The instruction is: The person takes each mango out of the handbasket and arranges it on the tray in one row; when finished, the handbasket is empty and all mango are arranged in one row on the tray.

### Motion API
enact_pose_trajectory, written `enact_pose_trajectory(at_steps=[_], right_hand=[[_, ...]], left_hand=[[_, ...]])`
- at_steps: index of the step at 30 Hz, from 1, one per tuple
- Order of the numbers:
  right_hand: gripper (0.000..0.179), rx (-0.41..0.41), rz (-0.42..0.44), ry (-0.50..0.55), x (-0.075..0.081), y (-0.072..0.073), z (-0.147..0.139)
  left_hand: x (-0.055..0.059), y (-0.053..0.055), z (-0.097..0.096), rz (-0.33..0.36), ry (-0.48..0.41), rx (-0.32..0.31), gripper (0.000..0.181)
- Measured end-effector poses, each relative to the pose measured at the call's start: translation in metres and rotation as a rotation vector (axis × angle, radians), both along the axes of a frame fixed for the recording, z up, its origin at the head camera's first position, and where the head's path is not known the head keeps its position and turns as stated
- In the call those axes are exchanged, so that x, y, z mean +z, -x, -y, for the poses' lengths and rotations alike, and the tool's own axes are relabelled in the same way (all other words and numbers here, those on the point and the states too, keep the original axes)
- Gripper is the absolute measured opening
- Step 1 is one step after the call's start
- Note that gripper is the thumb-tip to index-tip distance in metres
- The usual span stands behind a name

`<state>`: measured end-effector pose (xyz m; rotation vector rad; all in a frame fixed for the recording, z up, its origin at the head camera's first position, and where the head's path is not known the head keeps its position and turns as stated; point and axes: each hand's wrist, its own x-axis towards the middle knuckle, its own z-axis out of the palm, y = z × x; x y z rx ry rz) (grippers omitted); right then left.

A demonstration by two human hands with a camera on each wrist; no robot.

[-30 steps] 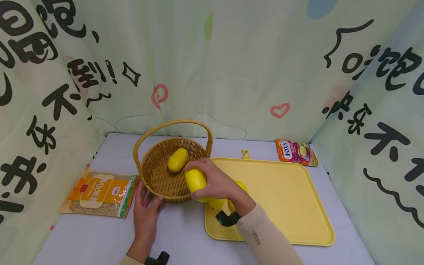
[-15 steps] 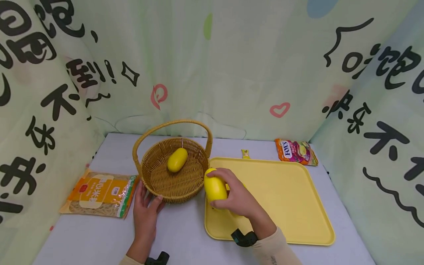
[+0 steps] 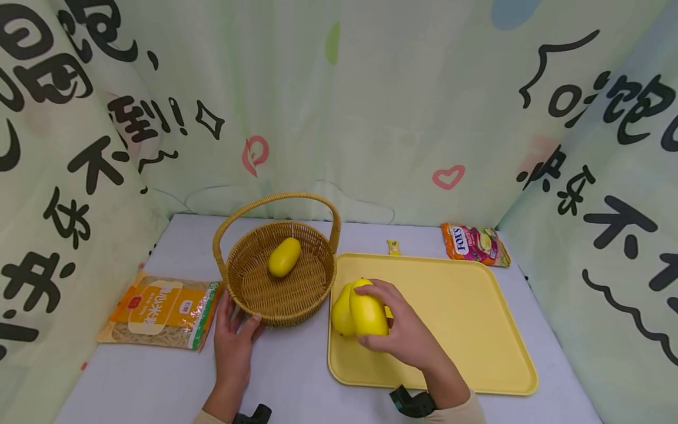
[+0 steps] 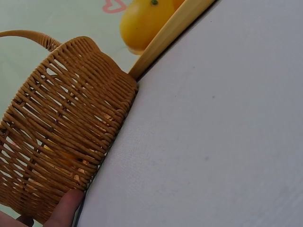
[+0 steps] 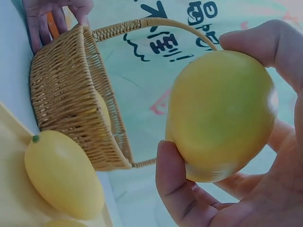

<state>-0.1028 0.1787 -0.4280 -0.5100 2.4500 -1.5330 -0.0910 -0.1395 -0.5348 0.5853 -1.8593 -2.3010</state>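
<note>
My right hand (image 3: 397,324) grips a yellow mango (image 3: 369,315) between thumb and fingers, above the yellow tray's (image 3: 455,330) left part. Just left of it a second mango (image 3: 343,312) lies on the tray; in the right wrist view this mango (image 5: 64,175) shows a green stem end. More yellow fruit is mostly hidden behind the hand. Another mango (image 3: 284,257) lies inside the wicker basket (image 3: 286,303). Against the basket's front left side rests my left hand (image 3: 233,341), its fingers along the outer wall; in the left wrist view a fingertip touches the wicker (image 4: 71,142) near its base.
A bag of millet (image 3: 159,312) lies left of the basket. Behind the tray are a small yellow packet (image 3: 394,247) and a Fox's candy bag (image 3: 475,244). The basket's tall handle (image 3: 281,197) arches over it. Printed curtains (image 3: 392,118) surround the white table.
My right hand has moved right and away from the basket's rim with the mango, now over the tray, uncovering the mango there. My left hand and the basket stay put.
</note>
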Motion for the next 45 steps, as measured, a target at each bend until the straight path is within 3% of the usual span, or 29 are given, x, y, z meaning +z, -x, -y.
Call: enact_pose_trajectory(at_steps=[10,20,26,37,45], right_hand=[[0.068,-0.031,-0.032,0.012,-0.003,-0.015,-0.025],[0.067,-0.089,0.005,0.012,-0.010,-0.030,-0.044],[0.074,-0.169,0.053,0.021,-0.017,-0.033,-0.052],[0.076,-0.291,0.090,-0.060,-0.030,-0.017,-0.073],[0.074,-0.312,0.012,-0.130,-0.047,0.005,-0.082]], left_hand=[[-0.002,0.000,0.001,-0.009,-0.001,-0.012,0.090],[0.000,0.000,0.000,-0.008,-0.004,-0.010,0.092],[-0.001,0.000,0.001,-0.002,-0.005,-0.002,0.092],[-0.003,-0.001,0.001,-0.027,-0.004,-0.007,0.091],[-0.001,-0.001,0.000,-0.028,-0.011,-0.011,0.091]])
